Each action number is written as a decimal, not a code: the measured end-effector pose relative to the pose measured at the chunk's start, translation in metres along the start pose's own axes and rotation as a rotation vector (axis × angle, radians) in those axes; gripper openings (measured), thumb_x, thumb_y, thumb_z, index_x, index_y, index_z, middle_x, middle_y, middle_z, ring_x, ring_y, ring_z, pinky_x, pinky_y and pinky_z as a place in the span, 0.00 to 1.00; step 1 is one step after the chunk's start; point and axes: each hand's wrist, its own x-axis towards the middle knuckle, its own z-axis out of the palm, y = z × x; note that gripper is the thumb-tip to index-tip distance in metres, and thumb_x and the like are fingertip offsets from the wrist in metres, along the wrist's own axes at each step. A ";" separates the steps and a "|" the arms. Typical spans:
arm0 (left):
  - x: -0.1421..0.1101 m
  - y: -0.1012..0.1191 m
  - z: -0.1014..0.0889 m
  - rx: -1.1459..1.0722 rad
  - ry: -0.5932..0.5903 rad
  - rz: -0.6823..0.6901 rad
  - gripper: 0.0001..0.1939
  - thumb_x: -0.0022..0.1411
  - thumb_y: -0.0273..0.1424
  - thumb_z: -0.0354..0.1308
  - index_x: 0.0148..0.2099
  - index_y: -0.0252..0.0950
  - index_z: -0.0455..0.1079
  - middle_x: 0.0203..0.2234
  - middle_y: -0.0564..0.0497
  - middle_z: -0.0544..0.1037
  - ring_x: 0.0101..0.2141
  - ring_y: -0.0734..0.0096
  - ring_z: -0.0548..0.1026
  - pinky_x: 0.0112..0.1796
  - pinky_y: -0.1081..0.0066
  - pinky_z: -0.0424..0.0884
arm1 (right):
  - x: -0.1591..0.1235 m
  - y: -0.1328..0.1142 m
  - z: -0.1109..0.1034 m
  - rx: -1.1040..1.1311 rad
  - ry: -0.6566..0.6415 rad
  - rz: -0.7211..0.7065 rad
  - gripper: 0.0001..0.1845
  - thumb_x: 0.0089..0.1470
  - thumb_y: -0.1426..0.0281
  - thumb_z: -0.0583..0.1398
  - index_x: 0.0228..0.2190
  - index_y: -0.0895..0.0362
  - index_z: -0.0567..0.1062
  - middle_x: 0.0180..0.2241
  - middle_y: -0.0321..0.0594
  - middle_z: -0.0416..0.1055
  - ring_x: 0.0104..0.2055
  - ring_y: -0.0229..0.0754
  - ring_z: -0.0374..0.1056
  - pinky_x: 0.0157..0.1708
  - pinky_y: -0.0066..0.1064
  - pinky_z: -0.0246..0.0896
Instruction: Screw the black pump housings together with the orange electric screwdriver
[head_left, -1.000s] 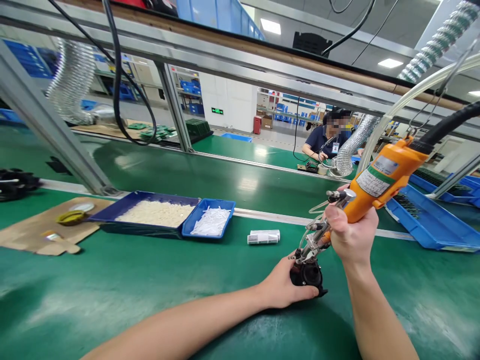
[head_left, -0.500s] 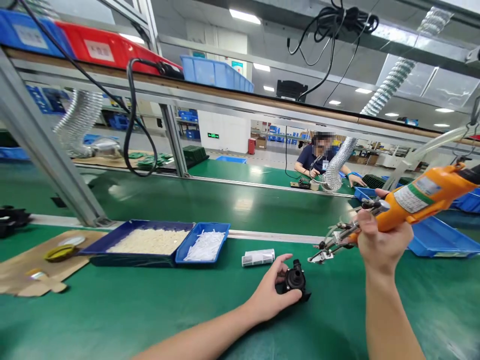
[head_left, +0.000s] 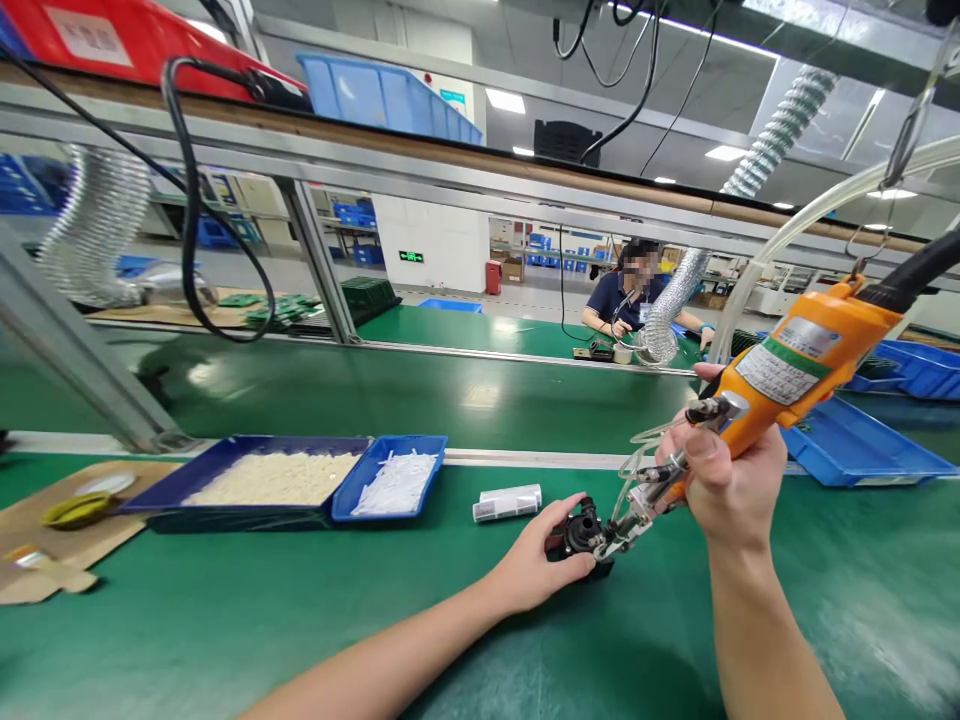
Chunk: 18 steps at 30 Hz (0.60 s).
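My left hand (head_left: 536,565) grips a small black pump-like part (head_left: 574,535) that rests on the green bench mat (head_left: 300,620). My right hand (head_left: 731,480) is wrapped round an orange powered screwdriver (head_left: 802,365) hung from a black cable and clear hose. The tool slopes down to the left, and its metal tip (head_left: 611,540) touches the black part's right side.
Two blue trays, one with small cream pieces (head_left: 262,480) and one with white strips (head_left: 394,482), stand to the left. A white tube-like item (head_left: 508,503) lies just behind the part. Cardboard with a yellow-green lid (head_left: 64,510) lies far left. Another person (head_left: 626,300) works across the conveyor. Blue bins (head_left: 862,450) sit at right.
My right hand has brought the screwdriver back down, so its tip meets the black part again after being lifted away. My left hand has kept hold of the part.
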 end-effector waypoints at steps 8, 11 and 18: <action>0.002 -0.002 -0.001 0.014 -0.006 0.006 0.40 0.60 0.37 0.72 0.70 0.38 0.61 0.62 0.40 0.72 0.60 0.48 0.74 0.63 0.50 0.70 | 0.000 0.001 0.008 0.010 0.004 0.010 0.30 0.49 0.56 0.73 0.50 0.53 0.75 0.30 0.34 0.68 0.29 0.41 0.68 0.29 0.34 0.71; 0.002 -0.003 -0.002 0.011 -0.011 0.006 0.40 0.60 0.37 0.72 0.69 0.37 0.61 0.62 0.40 0.72 0.59 0.49 0.75 0.63 0.50 0.70 | 0.000 0.002 0.008 -0.006 0.016 -0.008 0.29 0.49 0.57 0.73 0.50 0.53 0.75 0.30 0.34 0.68 0.31 0.42 0.69 0.32 0.35 0.72; 0.002 0.002 0.000 -0.031 -0.022 0.004 0.41 0.58 0.38 0.73 0.69 0.38 0.62 0.61 0.40 0.74 0.57 0.50 0.76 0.62 0.50 0.70 | -0.003 0.001 0.009 -0.048 -0.014 -0.016 0.27 0.53 0.53 0.70 0.50 0.53 0.74 0.31 0.35 0.67 0.27 0.40 0.66 0.27 0.34 0.69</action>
